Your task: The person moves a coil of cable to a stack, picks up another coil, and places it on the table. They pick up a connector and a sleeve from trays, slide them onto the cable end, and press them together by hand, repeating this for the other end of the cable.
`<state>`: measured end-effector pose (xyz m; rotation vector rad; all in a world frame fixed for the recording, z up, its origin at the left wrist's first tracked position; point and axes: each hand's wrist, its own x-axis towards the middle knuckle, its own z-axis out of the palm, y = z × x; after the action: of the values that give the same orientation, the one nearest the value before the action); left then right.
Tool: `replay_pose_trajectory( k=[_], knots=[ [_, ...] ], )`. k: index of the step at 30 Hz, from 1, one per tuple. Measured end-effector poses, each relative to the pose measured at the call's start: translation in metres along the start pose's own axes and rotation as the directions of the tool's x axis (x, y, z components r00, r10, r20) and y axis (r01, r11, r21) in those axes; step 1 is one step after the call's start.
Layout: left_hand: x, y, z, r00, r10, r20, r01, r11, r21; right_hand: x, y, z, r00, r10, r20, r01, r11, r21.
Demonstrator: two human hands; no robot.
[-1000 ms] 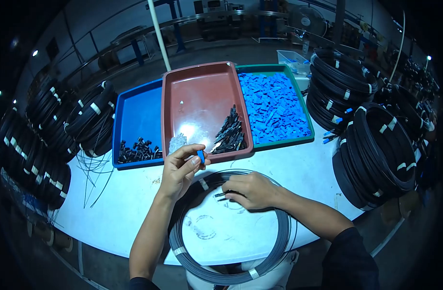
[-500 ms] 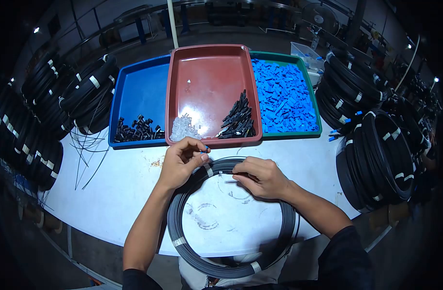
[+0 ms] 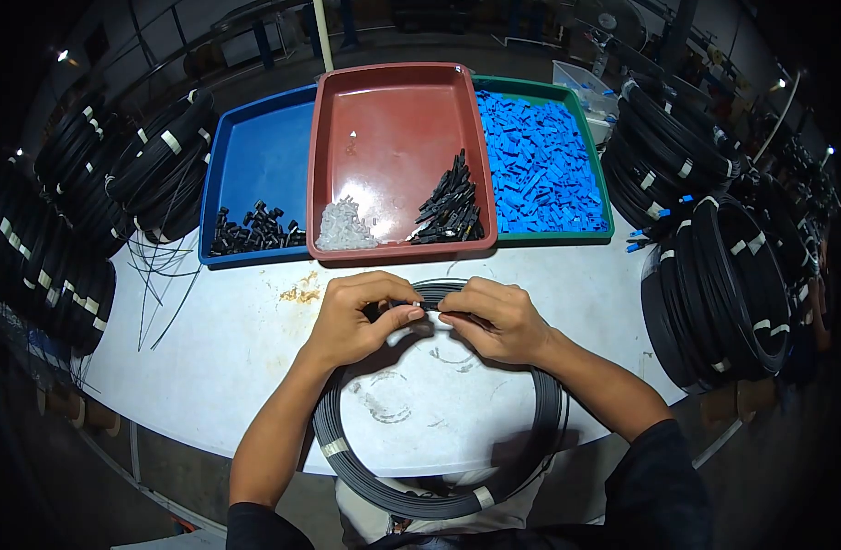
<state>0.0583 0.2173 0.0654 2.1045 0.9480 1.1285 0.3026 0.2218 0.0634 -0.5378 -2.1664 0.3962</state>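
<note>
Fingers [image 3: 404, 314] close together above black cable coil [image 3: 420, 503]

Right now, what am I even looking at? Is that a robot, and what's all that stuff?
No robot here! These are a person's own left hand and right hand. The camera is worn on their head, looking forward and down. On the white table are three trays: a blue one with black pieces, a reddish one with clear pieces and more black ones, and a green one full of blue pieces. Both hands meet at the far side of a dark cable coil. Their fingertips seem to pinch something small, but they hide too much to tell what.
</note>
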Motion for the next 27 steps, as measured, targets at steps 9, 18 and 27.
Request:
replay_pose_trajectory(
  k=[9,18,27],
  knots=[
    [-0.003,-0.006,0.004,0.982,0.157,-0.109,-0.151,0.987,0.06,0.001,0.001,0.005,0.997,-0.071,-0.016,0.071,0.997,0.016],
    [-0.001,-0.005,0.01,0.953,0.24,-0.185,-0.223,0.969,0.111,0.002,-0.004,0.002,0.998,-0.03,0.06,0.027,0.999,0.047],
    [0.0,-0.005,0.011,0.932,0.332,-0.147,-0.301,0.933,0.198,0.003,-0.007,0.001,0.997,-0.014,0.071,0.008,0.997,0.082]
  ],
)
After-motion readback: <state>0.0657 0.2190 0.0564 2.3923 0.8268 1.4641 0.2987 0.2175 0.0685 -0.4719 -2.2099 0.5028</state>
